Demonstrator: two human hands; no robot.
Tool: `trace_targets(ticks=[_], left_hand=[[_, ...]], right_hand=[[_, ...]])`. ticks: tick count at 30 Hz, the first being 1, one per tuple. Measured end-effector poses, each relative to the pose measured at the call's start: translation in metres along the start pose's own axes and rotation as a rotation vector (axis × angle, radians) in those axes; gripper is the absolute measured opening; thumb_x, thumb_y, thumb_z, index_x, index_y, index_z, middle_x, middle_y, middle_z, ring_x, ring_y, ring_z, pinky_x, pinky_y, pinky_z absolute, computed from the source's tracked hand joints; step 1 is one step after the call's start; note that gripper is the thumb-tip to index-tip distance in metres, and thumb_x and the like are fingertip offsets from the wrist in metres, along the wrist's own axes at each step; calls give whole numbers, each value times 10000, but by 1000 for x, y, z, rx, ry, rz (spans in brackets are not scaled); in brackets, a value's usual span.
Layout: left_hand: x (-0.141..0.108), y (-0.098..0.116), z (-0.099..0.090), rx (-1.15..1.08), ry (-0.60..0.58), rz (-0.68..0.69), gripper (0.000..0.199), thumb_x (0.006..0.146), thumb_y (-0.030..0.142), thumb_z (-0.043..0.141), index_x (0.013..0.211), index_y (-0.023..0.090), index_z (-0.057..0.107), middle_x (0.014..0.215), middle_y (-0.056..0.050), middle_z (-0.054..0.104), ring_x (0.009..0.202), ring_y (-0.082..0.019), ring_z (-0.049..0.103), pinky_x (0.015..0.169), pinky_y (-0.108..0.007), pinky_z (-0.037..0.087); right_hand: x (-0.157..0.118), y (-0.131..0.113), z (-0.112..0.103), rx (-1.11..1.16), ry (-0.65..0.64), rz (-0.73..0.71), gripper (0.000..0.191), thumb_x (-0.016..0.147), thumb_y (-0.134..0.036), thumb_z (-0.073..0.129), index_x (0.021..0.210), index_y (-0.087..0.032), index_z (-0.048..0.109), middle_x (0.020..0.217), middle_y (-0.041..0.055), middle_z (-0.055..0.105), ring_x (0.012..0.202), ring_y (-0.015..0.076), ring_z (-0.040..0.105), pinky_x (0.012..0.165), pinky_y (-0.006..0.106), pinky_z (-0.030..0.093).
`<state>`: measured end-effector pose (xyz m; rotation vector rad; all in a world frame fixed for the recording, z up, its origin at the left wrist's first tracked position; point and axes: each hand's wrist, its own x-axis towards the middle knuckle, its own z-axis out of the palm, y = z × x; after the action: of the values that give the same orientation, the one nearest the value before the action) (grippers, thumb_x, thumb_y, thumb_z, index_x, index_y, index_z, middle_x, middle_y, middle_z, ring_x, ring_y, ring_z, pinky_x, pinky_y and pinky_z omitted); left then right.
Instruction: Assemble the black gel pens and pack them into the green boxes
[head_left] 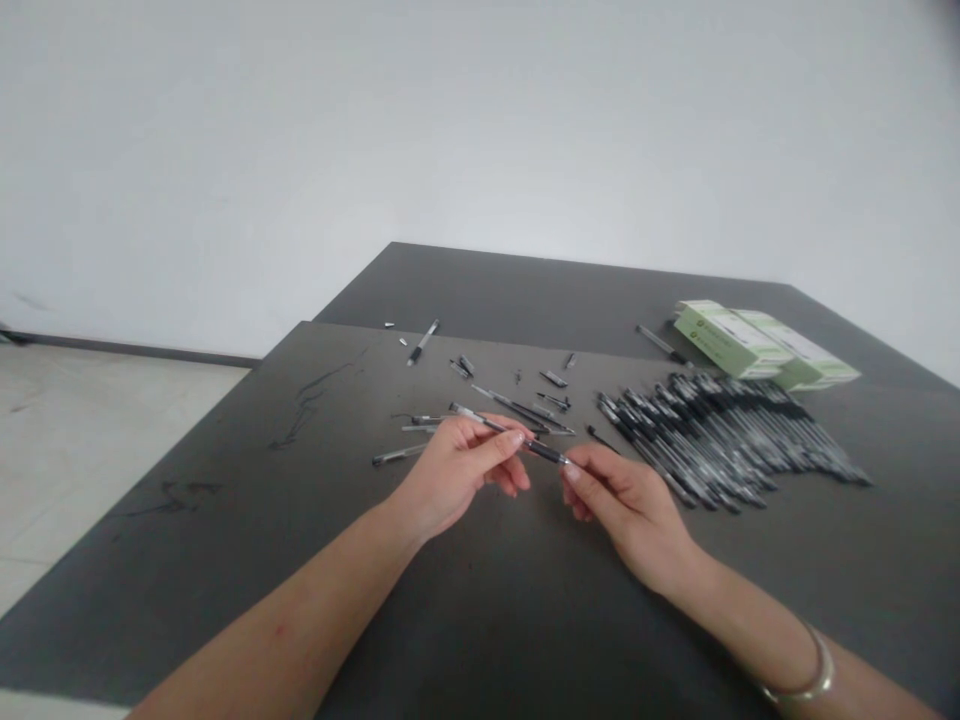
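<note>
Two hands on one pen [546, 453], and you've got it up in front of you, above the tabletop [487, 620]! Its long axis runs on a slant, from the far left down to the near right; the clear end points away to your left, the dark grip towards your right. Your left hand [466, 460] pinches the barrel around its middle, thumb on top. Over at the grip end, your right hand [630, 505] has it narrowly between thumb and fingers, the very end hidden from us. A bracelet [823, 668] circles that wrist.

Look right: a broad pile of pens [727, 440] lies at much the same slant as yours, with green-and-white boxes [750, 345] just behind. Beyond your hands, small pen parts [555, 378] lie scattered, too small to tell apart. Farther left, a lone pen [424, 342] leans the opposite way, its dark grip nearer you; another pen [397, 456] is partly hidden behind your left hand.
</note>
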<state>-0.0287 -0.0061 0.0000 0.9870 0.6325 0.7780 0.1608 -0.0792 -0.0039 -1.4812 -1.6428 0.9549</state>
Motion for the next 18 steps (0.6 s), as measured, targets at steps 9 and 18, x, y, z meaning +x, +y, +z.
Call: trace_targets(ticks=[9,18], left_hand=[[-1,4,2,4,28,-13,305,738,351,747,849,75,677,579,-41,666,503,-116,630,480,-188,463],[1,5,-3,-46,171,53,244,756,317,731,787,81,676,615,-31,643,465,-88,579,422,-179,430]], right_hand=[[3,0,3,43,-20,2,332,964,-428,440,782,-182,569,657,-2,559,593,123,533,565,236,432],[70,7,-38,-535,184,-137,204,898,-269,522,982,-172,680,903,59,689,788,174,617,736,281,466]])
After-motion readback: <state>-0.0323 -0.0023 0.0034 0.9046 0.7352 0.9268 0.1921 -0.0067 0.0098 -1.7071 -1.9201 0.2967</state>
